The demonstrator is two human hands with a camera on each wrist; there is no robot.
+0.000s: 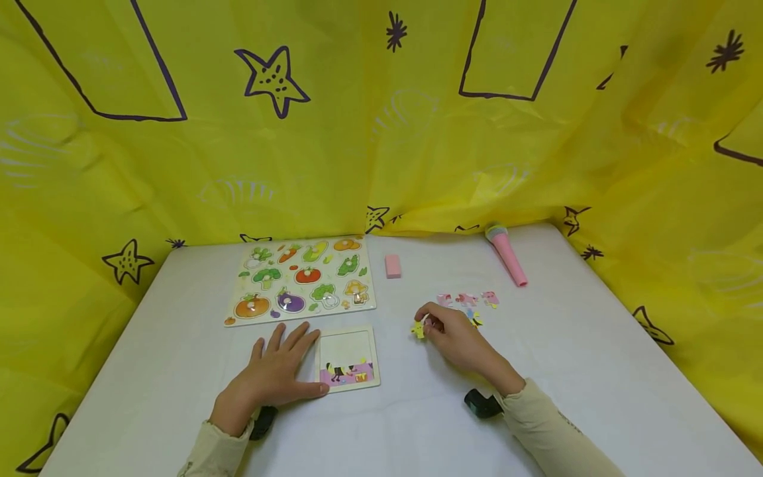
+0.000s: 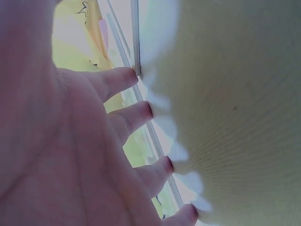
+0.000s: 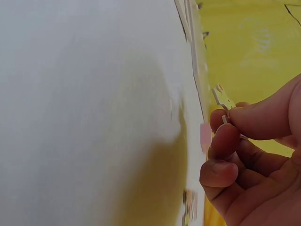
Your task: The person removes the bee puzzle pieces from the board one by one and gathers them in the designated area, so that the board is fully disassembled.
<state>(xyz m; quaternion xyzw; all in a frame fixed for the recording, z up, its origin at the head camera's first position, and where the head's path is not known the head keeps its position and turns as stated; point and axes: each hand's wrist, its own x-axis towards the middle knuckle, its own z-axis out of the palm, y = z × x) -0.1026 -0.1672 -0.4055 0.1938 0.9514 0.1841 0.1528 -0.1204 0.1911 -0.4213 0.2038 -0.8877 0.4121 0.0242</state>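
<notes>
A small square jigsaw tray (image 1: 348,330) lies near the middle of the table, its lower part filled with pink, black and yellow pieces and its upper part bare. My left hand (image 1: 271,374) rests with fingers spread at the tray's left side, the thumb touching its lower left corner. To the right of the tray, my right hand (image 1: 459,339) pinches a yellow jigsaw piece (image 1: 418,329) between thumb and fingers. In the right wrist view that piece (image 3: 222,96) is held up off the table. Several loose jigsaw pieces (image 1: 467,300) lie just beyond the right hand, partly hidden by it.
A vegetable puzzle board (image 1: 328,308) lies behind the tray at the left. A pink block (image 1: 393,266) stands right of the board. At the back right is a pink toy microphone (image 1: 508,257). Yellow patterned cloth (image 1: 334,172) hangs behind and beside the white table (image 1: 417,430).
</notes>
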